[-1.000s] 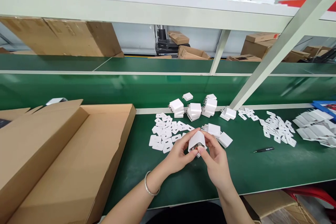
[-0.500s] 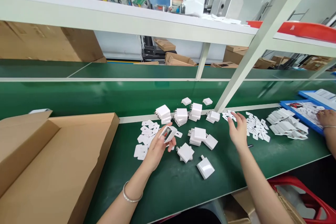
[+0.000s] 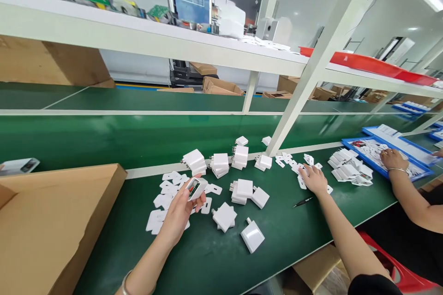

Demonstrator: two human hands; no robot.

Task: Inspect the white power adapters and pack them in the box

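My left hand [image 3: 182, 209] is closed around a white charger housing [image 3: 195, 189]; its open end faces up and shows the circuit parts inside. Under and beside that hand lie flat white cover plates [image 3: 165, 200]. My right hand [image 3: 314, 179] rests with outstretched fingers on a scatter of small white plates [image 3: 302, 181], its fingertips touching them. Whether a plate is under the fingertips is hidden. Between my hands stand several white chargers with pins [image 3: 242, 190], some stacked. A single charger [image 3: 252, 236] lies nearest me.
An open cardboard box [image 3: 62, 221] fills the left side. A black pen-like tool [image 3: 302, 202] lies near my right hand. Beyond are piled white housings [image 3: 350, 167] and a blue tray [image 3: 420, 174], where a co-worker's hand [image 3: 393, 160] reaches in. A slanted white post [image 3: 294, 97] rises behind the chargers.
My right hand has come down from above the table onto the small white plates. The view has turned to the right. My left hand still holds the charger housing.
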